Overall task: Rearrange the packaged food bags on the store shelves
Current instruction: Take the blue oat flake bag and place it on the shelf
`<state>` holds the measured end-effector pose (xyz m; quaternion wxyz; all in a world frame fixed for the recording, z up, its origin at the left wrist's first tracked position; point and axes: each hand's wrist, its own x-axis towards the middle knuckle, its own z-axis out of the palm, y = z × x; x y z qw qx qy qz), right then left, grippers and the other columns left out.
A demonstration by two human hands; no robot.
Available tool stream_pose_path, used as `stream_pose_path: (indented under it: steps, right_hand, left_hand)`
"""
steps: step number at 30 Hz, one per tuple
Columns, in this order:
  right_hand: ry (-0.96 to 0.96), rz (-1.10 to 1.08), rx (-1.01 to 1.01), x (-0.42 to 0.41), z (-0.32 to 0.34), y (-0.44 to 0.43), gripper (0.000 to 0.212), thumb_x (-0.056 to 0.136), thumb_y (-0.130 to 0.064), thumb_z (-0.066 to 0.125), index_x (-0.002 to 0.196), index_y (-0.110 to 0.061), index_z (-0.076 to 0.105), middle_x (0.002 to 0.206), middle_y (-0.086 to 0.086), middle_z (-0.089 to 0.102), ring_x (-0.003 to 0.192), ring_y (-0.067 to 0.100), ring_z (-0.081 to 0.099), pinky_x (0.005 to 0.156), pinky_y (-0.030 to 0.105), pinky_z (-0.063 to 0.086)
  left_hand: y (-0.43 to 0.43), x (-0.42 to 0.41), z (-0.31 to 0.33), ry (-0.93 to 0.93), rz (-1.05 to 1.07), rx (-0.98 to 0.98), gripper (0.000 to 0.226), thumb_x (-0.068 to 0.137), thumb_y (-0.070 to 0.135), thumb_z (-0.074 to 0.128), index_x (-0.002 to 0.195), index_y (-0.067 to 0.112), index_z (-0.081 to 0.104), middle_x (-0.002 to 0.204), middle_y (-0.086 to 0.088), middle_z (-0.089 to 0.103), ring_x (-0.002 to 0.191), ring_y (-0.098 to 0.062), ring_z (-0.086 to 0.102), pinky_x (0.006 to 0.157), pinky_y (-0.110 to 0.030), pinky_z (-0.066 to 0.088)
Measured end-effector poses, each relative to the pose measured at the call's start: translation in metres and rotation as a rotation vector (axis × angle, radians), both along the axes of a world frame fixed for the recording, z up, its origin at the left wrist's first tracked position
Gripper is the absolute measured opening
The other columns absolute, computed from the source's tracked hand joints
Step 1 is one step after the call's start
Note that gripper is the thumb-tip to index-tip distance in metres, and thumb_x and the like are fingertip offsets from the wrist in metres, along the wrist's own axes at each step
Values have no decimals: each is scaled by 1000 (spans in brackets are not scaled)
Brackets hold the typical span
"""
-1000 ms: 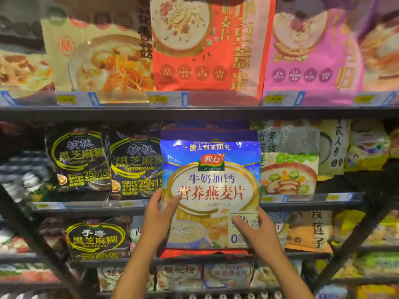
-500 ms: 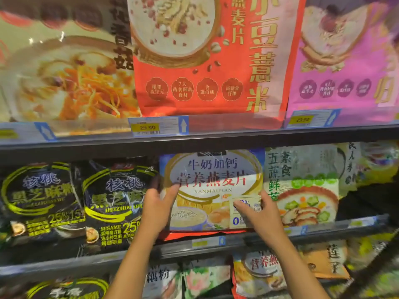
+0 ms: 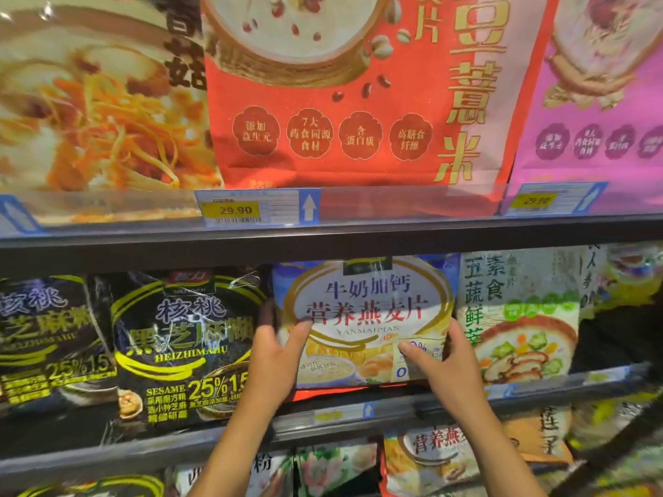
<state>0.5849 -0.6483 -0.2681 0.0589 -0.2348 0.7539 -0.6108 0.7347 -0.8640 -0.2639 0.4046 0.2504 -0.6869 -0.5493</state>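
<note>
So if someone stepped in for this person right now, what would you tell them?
Left hand grips the left edge of the blue-and-white oatmeal bag. Right hand grips its right edge, thumb on the front.
The bag stands on the middle shelf, between the black sesame bag and the vegetable cereal bag.
Done: the bag is in its slot.
Left: probably let go, check it faces front, then tidy the other bags.

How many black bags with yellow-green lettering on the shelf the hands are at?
2: left black bag at the frame edge, cut off; right black bag beside the blue-and-white oatmeal bag. More may hide behind.
</note>
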Motion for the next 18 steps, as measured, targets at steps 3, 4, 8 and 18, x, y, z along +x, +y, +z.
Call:
stream_pose_path:
  steps: [3, 4, 8, 18]
  right_hand:
    - [5, -10, 51, 2, -4, 5, 54, 80, -28, 88, 127, -34, 60, 117, -19, 71, 102, -9, 64, 85, 25, 53]
    - [0, -4, 66, 1, -7, 6, 53, 80, -28, 88, 126, -34, 61, 116, -18, 71, 102, -7, 65, 87, 27, 54]
    - [3, 24, 131, 3, -13, 12, 51, 79, -27, 89, 123, -31, 62, 113, -20, 71, 104, -6, 64, 83, 22, 51]
    - [-22, -21, 173, 14, -19, 16, 54, 79, -22, 89, 126, -25, 61, 101, -24, 66, 90, -13, 57, 69, 9, 41]
  left_hand:
    - [6, 4, -5, -82, -9, -12, 36, 97, 23, 71, 129, 24, 55, 108, 11, 73, 97, -1, 70, 81, -20, 55]
    - [8, 5, -5, -107, -3, -6, 29, 97, 24, 70, 123, 23, 57, 107, 8, 72, 97, -3, 69, 80, -23, 55]
    - [18, 16, -12, -145, -11, 4, 14, 98, 22, 70, 97, 18, 57, 94, -5, 70, 85, -12, 68, 76, -35, 54]
    - [29, 27, -13, -193, 17, -65, 18, 95, 29, 73, 92, 23, 56, 86, 8, 70, 79, -4, 65, 71, -27, 51]
